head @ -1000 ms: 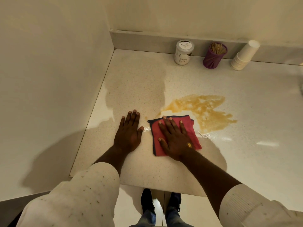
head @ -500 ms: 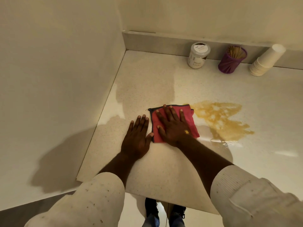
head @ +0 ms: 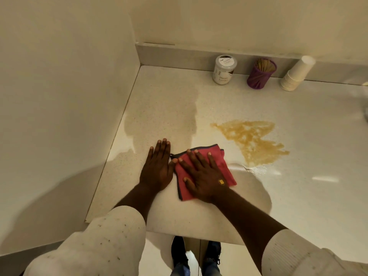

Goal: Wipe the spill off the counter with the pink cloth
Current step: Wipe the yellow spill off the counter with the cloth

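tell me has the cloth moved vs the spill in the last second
Yes. The cloth lay against the spill's left edge; now bare counter shows between them, so it has slid back toward the person, under the right hand.

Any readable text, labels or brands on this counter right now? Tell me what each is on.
"Masala Extract": side label of the white lidded jar by the back wall; the last letters are blurred.
Print on the jar's lid: too small to read.
Purple stick holder, stacked white paper cups, pink cloth: no text.

My sleeves (head: 111, 244) are cream knit, flecked with dark specks and pushed up my forearms. A small yellow sticker (head: 221, 182) sits on my right hand (head: 201, 176). Dark shoes (head: 179, 253), blue jeans (head: 179, 270).
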